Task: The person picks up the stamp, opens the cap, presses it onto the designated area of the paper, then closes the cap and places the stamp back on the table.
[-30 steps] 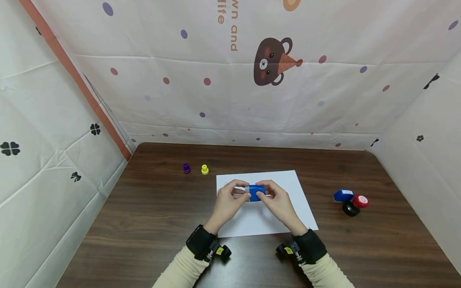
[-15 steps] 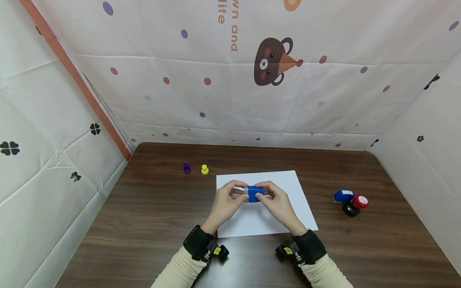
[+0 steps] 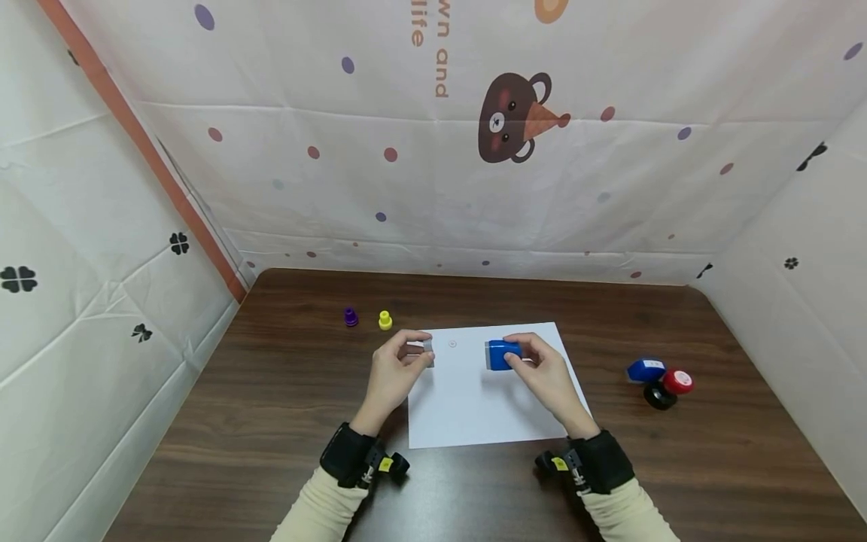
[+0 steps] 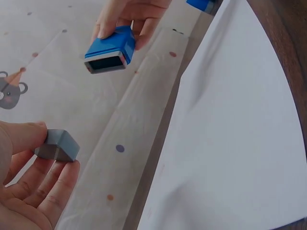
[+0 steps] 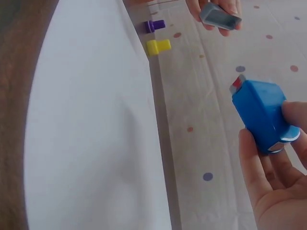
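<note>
A blue self-inking stamp [image 3: 503,355] is pinched between the thumb and fingers of my right hand [image 3: 550,382], above the white paper [image 3: 474,414]. Its dark rectangular face [image 4: 106,63] shows uncovered in the left wrist view. My left hand [image 3: 389,380] pinches a small grey cap [image 4: 58,144] by its sides, over the paper's left edge. The cap's hollow side [image 5: 219,18] is visible in the right wrist view. Cap and stamp are well apart. A small faint round mark [image 3: 452,343] is on the paper near its top edge.
A small purple peg-shaped piece [image 3: 350,317] and a yellow one [image 3: 385,321] stand beyond the paper at left. To the right, a blue stamp-like block [image 3: 645,369], a red round piece [image 3: 678,381] and a black round piece [image 3: 660,395] sit clustered on the wooden table [image 3: 284,406].
The grey cap has come off the blue stamp. My left hand has moved left with the cap, and my right hand has moved right with the stamp.
</note>
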A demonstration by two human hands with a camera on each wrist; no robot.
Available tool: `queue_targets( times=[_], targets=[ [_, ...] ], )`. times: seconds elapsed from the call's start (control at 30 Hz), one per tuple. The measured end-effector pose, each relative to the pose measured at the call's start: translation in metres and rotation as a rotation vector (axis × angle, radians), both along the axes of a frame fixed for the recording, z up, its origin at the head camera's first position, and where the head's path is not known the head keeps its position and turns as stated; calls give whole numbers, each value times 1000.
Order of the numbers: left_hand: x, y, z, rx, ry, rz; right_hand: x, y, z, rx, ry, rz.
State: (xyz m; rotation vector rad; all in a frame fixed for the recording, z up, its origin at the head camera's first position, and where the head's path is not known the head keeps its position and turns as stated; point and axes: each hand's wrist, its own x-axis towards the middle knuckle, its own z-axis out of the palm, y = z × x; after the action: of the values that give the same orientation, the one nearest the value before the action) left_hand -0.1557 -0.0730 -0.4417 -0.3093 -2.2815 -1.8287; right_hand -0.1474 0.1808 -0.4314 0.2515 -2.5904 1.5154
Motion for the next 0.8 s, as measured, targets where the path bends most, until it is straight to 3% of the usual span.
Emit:
queue_targets(
  times=[0.3,0.8],
  targets=[
    [3,-5,-1,3,-6,39,-9,2,0,83,44,-28],
    [6,-9,-4,-24,-6,52,-33,-1,-6,215,163,38]
  ],
)
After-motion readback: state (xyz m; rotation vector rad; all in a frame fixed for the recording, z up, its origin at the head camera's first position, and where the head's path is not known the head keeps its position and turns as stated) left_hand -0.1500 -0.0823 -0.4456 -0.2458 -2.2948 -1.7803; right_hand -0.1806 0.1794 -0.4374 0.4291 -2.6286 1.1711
